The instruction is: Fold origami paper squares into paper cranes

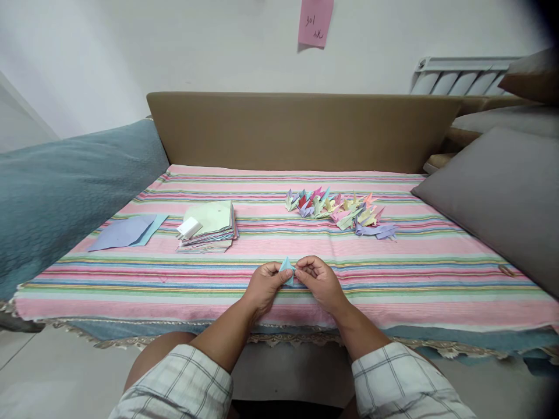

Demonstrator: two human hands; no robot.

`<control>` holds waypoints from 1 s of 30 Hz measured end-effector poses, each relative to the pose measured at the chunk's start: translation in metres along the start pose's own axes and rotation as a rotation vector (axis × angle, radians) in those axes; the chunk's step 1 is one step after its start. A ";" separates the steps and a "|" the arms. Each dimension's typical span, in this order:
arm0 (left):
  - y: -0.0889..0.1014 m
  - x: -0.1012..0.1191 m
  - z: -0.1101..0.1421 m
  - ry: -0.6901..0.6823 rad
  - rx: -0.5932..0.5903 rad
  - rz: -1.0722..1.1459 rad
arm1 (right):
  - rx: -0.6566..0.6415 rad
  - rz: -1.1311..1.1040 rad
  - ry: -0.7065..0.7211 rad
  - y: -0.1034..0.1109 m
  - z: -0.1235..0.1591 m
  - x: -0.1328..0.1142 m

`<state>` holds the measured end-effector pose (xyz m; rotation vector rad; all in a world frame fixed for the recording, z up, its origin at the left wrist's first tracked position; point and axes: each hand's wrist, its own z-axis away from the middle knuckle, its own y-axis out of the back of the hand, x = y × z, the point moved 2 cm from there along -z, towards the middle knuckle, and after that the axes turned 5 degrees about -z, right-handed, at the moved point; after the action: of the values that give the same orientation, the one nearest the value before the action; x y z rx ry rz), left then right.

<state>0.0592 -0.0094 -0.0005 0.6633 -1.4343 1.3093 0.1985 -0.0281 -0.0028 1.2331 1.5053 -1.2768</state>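
Observation:
Between my two hands is a small folded piece of light blue paper (286,266), with a pointed tip standing up. My left hand (263,285) pinches its left side between thumb and fingers. At its right edge, the thumb and fingertips of my right hand (320,280) are closed on the paper. Both hands are just above the striped cloth (279,233), near its front edge. Behind them to the right lies a cluster of folded paper cranes (321,203) in several colours.
On the left stands a stack of paper sheets (216,216) with a white plug adapter (189,227) on top. Beside it lie purple and blue sheets (124,231). A grey cushion (498,186) leans at right, a blue armrest (78,174) at left. A brown backrest (301,131) runs behind.

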 end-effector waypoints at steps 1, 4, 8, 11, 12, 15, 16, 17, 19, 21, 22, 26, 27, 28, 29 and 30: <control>0.000 0.000 0.000 -0.001 -0.006 0.000 | -0.005 -0.009 -0.003 -0.001 0.000 0.000; 0.000 -0.001 0.000 -0.002 -0.019 0.006 | -0.004 -0.032 -0.010 -0.002 0.000 0.000; 0.000 0.001 0.000 -0.007 -0.019 0.022 | -0.003 -0.041 -0.015 -0.004 0.001 0.002; -0.001 0.002 0.001 -0.011 -0.015 0.059 | -0.024 -0.039 -0.005 -0.008 0.002 0.004; -0.001 0.002 0.001 -0.014 -0.004 0.081 | -0.041 -0.037 -0.006 -0.009 0.003 0.005; -0.002 0.002 0.002 -0.026 0.020 0.146 | -0.104 0.031 -0.031 -0.016 0.004 0.005; -0.003 0.003 0.002 -0.032 0.020 0.160 | -0.119 0.082 -0.043 -0.017 0.005 0.005; -0.003 0.003 0.003 -0.039 0.016 0.168 | -0.128 0.141 -0.054 -0.018 0.005 0.005; -0.004 0.005 0.004 -0.052 0.011 0.176 | -0.133 0.266 -0.048 -0.019 0.005 0.004; -0.004 0.006 0.005 -0.055 0.001 0.176 | -0.131 0.380 0.013 -0.019 0.005 0.002; -0.004 0.006 0.005 -0.053 -0.010 0.174 | -0.129 0.428 0.057 -0.018 0.004 0.002; -0.004 0.005 0.007 -0.050 -0.072 0.158 | -0.114 0.544 0.186 -0.019 0.004 0.001; -0.004 0.005 0.007 -0.054 -0.080 0.155 | -0.104 0.555 0.198 -0.019 0.004 0.001; -0.004 0.004 0.007 -0.057 -0.083 0.153 | -0.088 0.559 0.206 -0.020 0.005 0.001; -0.004 0.004 0.007 -0.060 -0.083 0.153 | -0.070 0.555 0.208 -0.020 0.005 0.001; -0.004 0.003 0.006 -0.061 -0.079 0.154 | -0.050 0.538 0.201 -0.020 0.005 0.001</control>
<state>0.0601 -0.0155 0.0052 0.5532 -1.6049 1.3528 0.1789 -0.0335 -0.0005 1.6304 1.2076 -0.7730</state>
